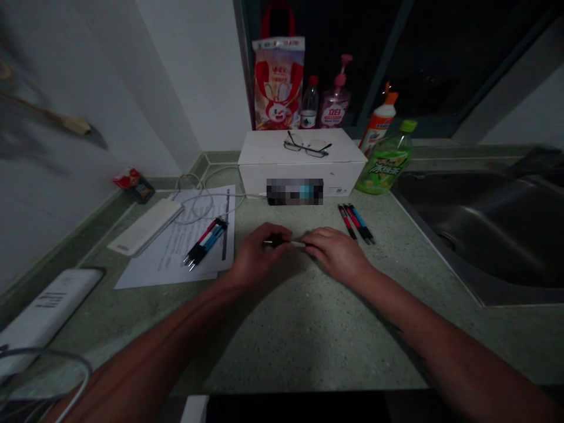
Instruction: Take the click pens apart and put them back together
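Observation:
Just in front of the white box, my left hand is closed in a pinch around the dark barrel of a pen. A pale, thin end of that pen points right and reaches the fingertips of my right hand, which are pinched on it. Whether the pen is in one piece cannot be made out. To the left, several red, blue and black pens lie bunched on printed sheets of paper. Beyond my right hand, more red and blue pens lie side by side on the counter.
A white box carries eyeglasses. Behind it stand a snack bag and bottles. A green bottle is beside the sink. At left are a white power bank, its cable and a power strip.

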Action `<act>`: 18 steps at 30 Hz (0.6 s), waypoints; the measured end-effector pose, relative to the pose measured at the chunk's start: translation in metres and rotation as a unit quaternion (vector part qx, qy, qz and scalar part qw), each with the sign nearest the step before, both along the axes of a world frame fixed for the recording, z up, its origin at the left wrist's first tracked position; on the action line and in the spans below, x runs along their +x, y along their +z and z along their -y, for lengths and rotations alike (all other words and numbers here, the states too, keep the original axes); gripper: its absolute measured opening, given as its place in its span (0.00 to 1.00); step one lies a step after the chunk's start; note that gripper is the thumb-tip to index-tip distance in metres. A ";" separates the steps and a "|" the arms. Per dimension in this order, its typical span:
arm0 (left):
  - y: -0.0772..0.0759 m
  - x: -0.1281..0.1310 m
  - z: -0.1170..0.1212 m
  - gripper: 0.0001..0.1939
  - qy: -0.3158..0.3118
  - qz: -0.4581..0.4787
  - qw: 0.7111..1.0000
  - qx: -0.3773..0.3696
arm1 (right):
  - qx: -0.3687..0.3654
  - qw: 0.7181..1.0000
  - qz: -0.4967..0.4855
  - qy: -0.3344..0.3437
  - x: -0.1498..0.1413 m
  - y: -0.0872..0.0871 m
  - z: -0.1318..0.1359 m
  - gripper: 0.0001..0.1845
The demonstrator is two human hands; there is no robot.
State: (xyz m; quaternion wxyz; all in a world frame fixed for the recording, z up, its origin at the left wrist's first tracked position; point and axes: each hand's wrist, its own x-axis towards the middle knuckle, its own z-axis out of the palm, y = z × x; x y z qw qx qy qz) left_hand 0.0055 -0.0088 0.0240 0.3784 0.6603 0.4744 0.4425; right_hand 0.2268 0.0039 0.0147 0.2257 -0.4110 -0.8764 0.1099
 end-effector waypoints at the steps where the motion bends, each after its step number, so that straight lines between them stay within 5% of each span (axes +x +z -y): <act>1: 0.002 0.000 0.000 0.10 0.012 0.035 0.999 -0.016 | -0.007 1.000 -0.014 -0.003 -0.001 0.000 0.001 0.10; 14: 0.010 -0.002 0.003 0.17 -0.019 0.157 0.986 -0.059 | -0.162 0.967 -0.194 0.016 -0.015 -0.002 0.009 0.08; 18: 0.011 -0.002 0.000 0.12 -0.004 0.162 0.985 -0.064 | -0.126 0.972 -0.200 0.003 -0.015 0.000 0.010 0.08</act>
